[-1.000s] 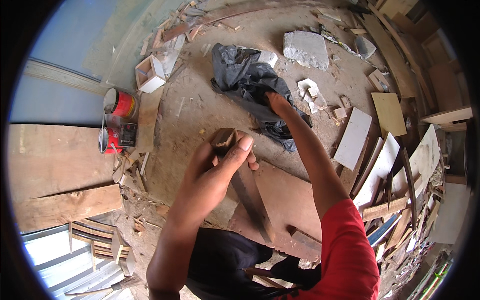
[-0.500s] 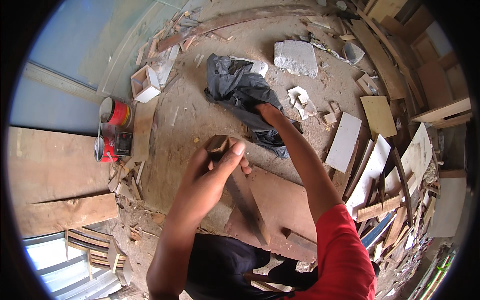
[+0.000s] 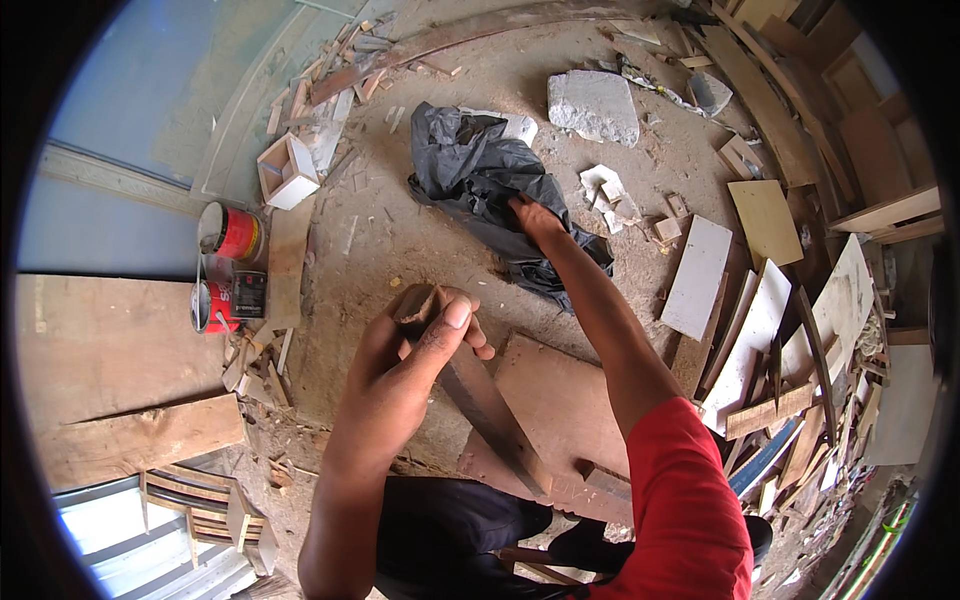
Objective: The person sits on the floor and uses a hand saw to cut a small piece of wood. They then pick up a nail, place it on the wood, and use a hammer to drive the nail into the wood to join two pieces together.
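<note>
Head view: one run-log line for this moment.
left hand: gripping wooden bar | right hand: at black plastic bag, partly hidden in folds | pinkish board: partly behind bar

From where I stand, folds of the black plastic bag [image 3: 475, 182] hide the fingertips of the right hand [image 3: 537, 219]. The left hand [image 3: 405, 350] covers part of the wooden bar [image 3: 495, 420]. Wooden shelving [image 3: 872, 150] runs out of view.

Brown wood bar [image 3: 492, 415] — squared, held aslant; black plastic bag [image 3: 478, 190] — crumpled, on dusty floor [image 3: 375, 235] beyond bar.
</note>
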Tool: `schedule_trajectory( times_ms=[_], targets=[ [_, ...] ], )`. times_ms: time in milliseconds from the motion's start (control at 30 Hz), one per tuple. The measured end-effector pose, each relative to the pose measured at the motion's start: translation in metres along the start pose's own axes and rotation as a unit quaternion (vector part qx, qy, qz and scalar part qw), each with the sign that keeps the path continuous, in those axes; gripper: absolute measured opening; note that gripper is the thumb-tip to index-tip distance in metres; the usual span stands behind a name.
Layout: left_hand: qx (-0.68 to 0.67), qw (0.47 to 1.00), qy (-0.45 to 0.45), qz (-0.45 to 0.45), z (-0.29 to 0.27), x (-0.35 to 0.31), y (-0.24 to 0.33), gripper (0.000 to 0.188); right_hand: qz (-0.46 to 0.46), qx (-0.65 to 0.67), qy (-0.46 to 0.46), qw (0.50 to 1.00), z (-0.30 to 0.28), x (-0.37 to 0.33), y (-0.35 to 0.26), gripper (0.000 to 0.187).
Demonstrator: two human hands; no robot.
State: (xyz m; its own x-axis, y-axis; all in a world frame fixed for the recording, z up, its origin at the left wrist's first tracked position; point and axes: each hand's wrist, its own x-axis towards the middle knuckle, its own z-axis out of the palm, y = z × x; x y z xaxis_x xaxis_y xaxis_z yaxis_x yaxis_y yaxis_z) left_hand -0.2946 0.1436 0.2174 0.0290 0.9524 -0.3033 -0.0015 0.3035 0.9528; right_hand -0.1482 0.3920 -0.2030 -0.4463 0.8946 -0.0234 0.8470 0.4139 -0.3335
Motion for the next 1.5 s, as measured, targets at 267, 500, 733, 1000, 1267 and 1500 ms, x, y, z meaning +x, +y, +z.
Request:
schedule_trajectory(
  times_ms=[267,500,733,1000,1267,1500],
  targets=[
    [0.01,1.0,0.016,-0.014,-0.001,-0.004,0.003,0.027,0.079,-0.092,0.024,0.992,0.033,0.011,-0.008,0.037],
    [-0.026,1.0,0.0,0.001,-0.002,-0.006,0.0,0.025,-0.003,-0.187,0.317,0.93,0.075,0.018,0.027,0.031],
    [-0.034,0.999,-0.028,0.007,0.0,-0.002,0.001,0.025,0.065,-0.295,0.327,0.895,0.085,0.024,0.045,0.025],
    [-0.001,0.999,-0.032,0.022,-0.003,-0.005,0.0,0.024,-0.092,-0.329,0.32,0.883,0.047,0.018,0.032,0.014],
    [0.005,0.999,-0.043,0.013,-0.003,-0.001,0.0,0.025,0.078,-0.167,0.16,0.97,0.034,0.027,0.007,0.032],
    [-0.019,0.999,-0.045,0.003,0.001,0.006,0.003,0.028,0.066,0.033,0.143,0.987,-0.005,-0.008,0.012,0.045]
  ],
)
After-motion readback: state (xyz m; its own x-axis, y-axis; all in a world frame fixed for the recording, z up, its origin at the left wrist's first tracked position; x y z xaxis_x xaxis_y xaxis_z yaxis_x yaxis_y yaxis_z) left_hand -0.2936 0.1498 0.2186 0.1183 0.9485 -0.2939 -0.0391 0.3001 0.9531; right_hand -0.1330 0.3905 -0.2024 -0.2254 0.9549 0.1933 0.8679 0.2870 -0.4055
